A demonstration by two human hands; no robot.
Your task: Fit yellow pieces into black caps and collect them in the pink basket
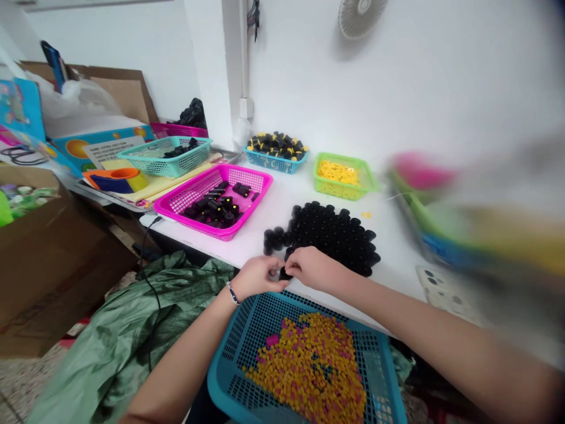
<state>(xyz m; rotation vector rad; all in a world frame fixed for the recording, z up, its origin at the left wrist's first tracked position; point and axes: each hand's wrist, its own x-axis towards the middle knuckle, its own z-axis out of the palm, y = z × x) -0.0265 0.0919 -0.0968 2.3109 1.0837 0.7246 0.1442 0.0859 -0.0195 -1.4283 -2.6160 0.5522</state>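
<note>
My left hand (pixel 258 277) and my right hand (pixel 311 268) meet at the near edge of the white table (pixel 397 259), both pinched on one small black cylindrical part (pixel 283 274). Just behind them stands a tight cluster of upright black cylinders (pixel 333 235). Below my hands, on my lap side, a blue basket (pixel 247 335) holds a heap of small yellow and pink pieces (pixel 311 365). A bracelet circles my left wrist.
A pink basket (pixel 194 191) with black parts, a teal basket (pixel 165 156), a blue basket (pixel 276 162) of black-and-yellow parts and a green basket (pixel 342 176) of yellow rings sit behind. Cardboard boxes (pixel 53 259) and a green sack (pixel 132 330) lie left. Blurred stacked trays (pixel 463 224) stand right.
</note>
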